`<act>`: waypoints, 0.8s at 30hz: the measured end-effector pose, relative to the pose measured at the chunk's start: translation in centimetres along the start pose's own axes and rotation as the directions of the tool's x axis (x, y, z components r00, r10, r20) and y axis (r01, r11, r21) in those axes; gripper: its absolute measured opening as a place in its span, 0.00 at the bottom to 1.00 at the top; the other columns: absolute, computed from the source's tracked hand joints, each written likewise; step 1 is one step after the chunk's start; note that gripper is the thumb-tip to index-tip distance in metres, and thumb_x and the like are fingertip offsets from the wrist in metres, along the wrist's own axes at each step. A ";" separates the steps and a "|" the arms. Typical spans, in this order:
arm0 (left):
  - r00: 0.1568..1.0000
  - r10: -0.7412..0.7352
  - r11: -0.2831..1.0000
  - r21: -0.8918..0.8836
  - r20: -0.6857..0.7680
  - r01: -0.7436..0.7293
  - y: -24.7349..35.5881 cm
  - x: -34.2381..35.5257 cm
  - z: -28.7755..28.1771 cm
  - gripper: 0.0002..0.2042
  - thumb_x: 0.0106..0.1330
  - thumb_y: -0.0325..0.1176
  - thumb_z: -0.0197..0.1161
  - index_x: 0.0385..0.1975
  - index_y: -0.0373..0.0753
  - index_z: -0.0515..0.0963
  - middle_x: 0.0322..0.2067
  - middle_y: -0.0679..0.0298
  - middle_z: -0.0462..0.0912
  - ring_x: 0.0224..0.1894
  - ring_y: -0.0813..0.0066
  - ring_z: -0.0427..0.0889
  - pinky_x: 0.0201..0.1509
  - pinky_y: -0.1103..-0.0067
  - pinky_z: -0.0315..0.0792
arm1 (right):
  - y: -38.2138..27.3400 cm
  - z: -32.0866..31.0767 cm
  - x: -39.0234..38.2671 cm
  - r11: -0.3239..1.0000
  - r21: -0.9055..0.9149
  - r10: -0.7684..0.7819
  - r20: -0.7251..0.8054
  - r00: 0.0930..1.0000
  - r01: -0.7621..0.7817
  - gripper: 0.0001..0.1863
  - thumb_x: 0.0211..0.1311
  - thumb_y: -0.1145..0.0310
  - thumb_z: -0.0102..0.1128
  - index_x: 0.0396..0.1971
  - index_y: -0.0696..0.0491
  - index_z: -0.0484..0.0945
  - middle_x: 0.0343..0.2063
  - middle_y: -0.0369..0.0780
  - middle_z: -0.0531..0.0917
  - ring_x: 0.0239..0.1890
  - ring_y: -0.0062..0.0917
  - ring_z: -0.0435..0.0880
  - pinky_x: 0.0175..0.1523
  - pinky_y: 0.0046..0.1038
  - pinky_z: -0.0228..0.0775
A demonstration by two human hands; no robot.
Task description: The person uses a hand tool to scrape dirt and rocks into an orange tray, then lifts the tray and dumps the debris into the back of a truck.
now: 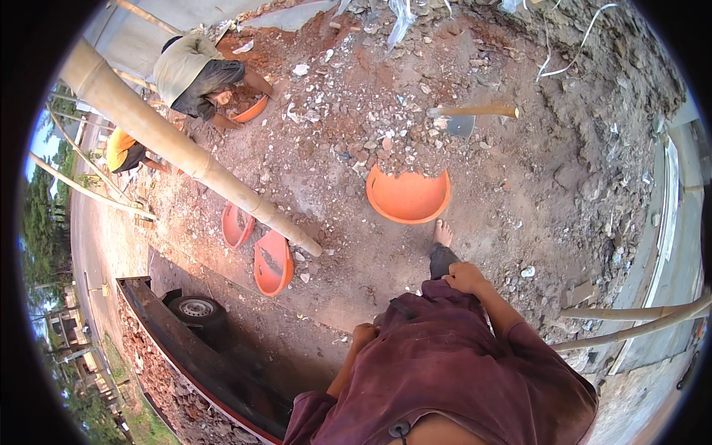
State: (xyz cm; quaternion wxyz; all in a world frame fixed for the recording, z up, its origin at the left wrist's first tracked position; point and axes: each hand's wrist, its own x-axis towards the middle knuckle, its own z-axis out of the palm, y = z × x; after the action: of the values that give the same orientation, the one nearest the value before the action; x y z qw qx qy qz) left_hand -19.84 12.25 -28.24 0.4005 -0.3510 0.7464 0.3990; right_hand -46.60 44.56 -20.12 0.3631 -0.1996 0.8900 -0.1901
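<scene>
I stand on red rubble-strewn ground in a maroon shirt point(452, 363). My left hand point(363, 335) is curled against my waist and holds nothing. My right hand point(466, 278) is also closed, resting on the shirt at my hip. My bare foot point(443, 233) is planted just behind an empty orange basin point(408, 196). Beyond the basin a hoe point(475, 113) with a wooden handle lies on the broken brick and stone, out of reach of both hands.
A thick bamboo pole point(185, 152) slants across the left. Two orange basins point(273, 262) lie at its foot. A crouching person point(196, 74) works over another orange basin point(252, 111). A truck bed of rubble point(167, 374) is lower left; thinner bamboo poles point(630, 326) are on the right.
</scene>
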 end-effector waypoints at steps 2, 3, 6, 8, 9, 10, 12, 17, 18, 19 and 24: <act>0.982 -0.017 1.000 0.017 -0.186 0.020 5.8 0.4 0.0 0.14 0.63 0.45 0.65 0.34 0.39 0.86 0.36 0.47 0.86 0.44 0.51 0.86 0.49 0.62 0.77 | 3.4 -2.3 0.8 0.996 0.089 0.019 0.051 0.999 -0.023 0.21 0.60 0.48 0.62 0.26 0.55 0.79 0.30 0.48 0.84 0.37 0.46 0.83 0.43 0.45 0.73; 0.954 -0.017 0.999 0.024 -0.300 0.026 8.7 0.8 -0.9 0.15 0.63 0.45 0.64 0.32 0.38 0.86 0.36 0.47 0.87 0.44 0.50 0.86 0.49 0.62 0.77 | 4.7 -3.5 2.0 0.991 0.135 0.008 0.062 0.998 -0.016 0.22 0.59 0.47 0.63 0.25 0.54 0.79 0.29 0.48 0.83 0.35 0.46 0.82 0.40 0.44 0.72; 0.901 0.065 0.990 -0.085 -0.430 -0.112 13.2 3.0 -3.9 0.16 0.64 0.45 0.63 0.32 0.36 0.84 0.31 0.47 0.86 0.41 0.46 0.86 0.46 0.61 0.78 | 6.3 -5.3 4.6 0.980 0.196 -0.037 0.094 0.995 0.018 0.23 0.58 0.46 0.64 0.24 0.53 0.78 0.27 0.47 0.83 0.34 0.45 0.82 0.38 0.43 0.72; 0.921 0.077 0.986 -0.106 -0.382 -0.126 16.5 3.9 -5.7 0.16 0.64 0.45 0.63 0.32 0.35 0.83 0.31 0.47 0.86 0.40 0.46 0.85 0.45 0.60 0.77 | 6.7 -6.7 6.4 0.983 0.181 -0.035 0.175 0.984 0.003 0.21 0.57 0.47 0.64 0.25 0.53 0.80 0.30 0.47 0.84 0.37 0.44 0.83 0.41 0.42 0.73; 0.950 0.081 0.992 -0.066 -0.301 -0.106 19.6 3.6 -5.7 0.16 0.64 0.44 0.63 0.32 0.35 0.83 0.31 0.47 0.86 0.40 0.46 0.85 0.45 0.60 0.77 | 7.6 -7.5 7.0 0.986 0.165 -0.006 0.218 0.976 -0.030 0.21 0.57 0.48 0.64 0.26 0.53 0.81 0.32 0.48 0.85 0.38 0.44 0.84 0.43 0.42 0.74; 0.969 0.080 0.996 -0.018 -0.235 -0.087 22.4 3.5 -6.7 0.16 0.64 0.44 0.63 0.31 0.35 0.83 0.32 0.47 0.86 0.40 0.45 0.85 0.45 0.60 0.77 | 7.9 -8.3 8.0 0.990 0.140 -0.025 0.251 0.968 -0.010 0.20 0.56 0.48 0.64 0.27 0.53 0.82 0.32 0.48 0.85 0.39 0.44 0.84 0.44 0.42 0.74; 0.973 0.143 0.971 0.215 -0.181 -0.103 25.0 5.0 -8.8 0.15 0.64 0.43 0.64 0.30 0.34 0.82 0.33 0.47 0.85 0.40 0.46 0.84 0.44 0.62 0.76 | 7.8 -9.9 10.2 0.993 0.116 -0.017 0.265 0.964 -0.014 0.19 0.56 0.49 0.64 0.28 0.52 0.82 0.33 0.48 0.85 0.40 0.44 0.84 0.44 0.43 0.74; 0.936 0.287 0.957 0.095 -0.204 -0.273 29.6 12.3 -14.8 0.14 0.66 0.42 0.63 0.30 0.34 0.80 0.32 0.48 0.84 0.38 0.47 0.83 0.42 0.64 0.74 | 6.6 -13.2 15.0 0.985 0.145 0.063 0.198 0.978 -0.092 0.17 0.57 0.51 0.63 0.29 0.52 0.83 0.33 0.47 0.86 0.40 0.45 0.84 0.44 0.44 0.74; 0.929 0.281 0.959 0.026 -0.240 -0.283 30.4 14.0 -16.3 0.14 0.66 0.41 0.62 0.31 0.34 0.79 0.31 0.48 0.83 0.37 0.47 0.83 0.41 0.64 0.73 | 5.9 -13.8 15.7 0.978 0.175 0.086 0.147 0.985 -0.111 0.17 0.57 0.51 0.63 0.28 0.52 0.82 0.31 0.46 0.85 0.38 0.45 0.84 0.43 0.44 0.74; 0.921 0.272 0.955 -0.042 -0.277 -0.295 31.1 15.5 -18.0 0.14 0.67 0.41 0.62 0.31 0.34 0.79 0.30 0.48 0.82 0.37 0.47 0.82 0.40 0.64 0.73 | 5.1 -14.2 16.6 0.970 0.207 0.109 0.093 0.990 -0.126 0.17 0.57 0.51 0.63 0.27 0.52 0.81 0.29 0.46 0.85 0.37 0.44 0.84 0.42 0.44 0.74; 0.934 0.277 0.877 -0.456 0.227 -0.150 35.3 14.3 -24.2 0.22 0.75 0.47 0.54 0.35 0.30 0.81 0.28 0.67 0.80 0.33 0.77 0.76 0.42 0.72 0.73 | 1.2 -17.7 15.0 0.909 0.049 0.413 0.053 0.909 -0.415 0.17 0.59 0.51 0.61 0.31 0.52 0.81 0.34 0.48 0.85 0.43 0.47 0.84 0.49 0.45 0.75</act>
State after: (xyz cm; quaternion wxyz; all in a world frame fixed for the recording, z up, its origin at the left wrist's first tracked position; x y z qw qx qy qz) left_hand -63.50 3.46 -20.98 0.3692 -0.2842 0.6083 0.6426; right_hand -69.47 41.58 -17.47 0.4192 0.0004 0.8984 -0.1311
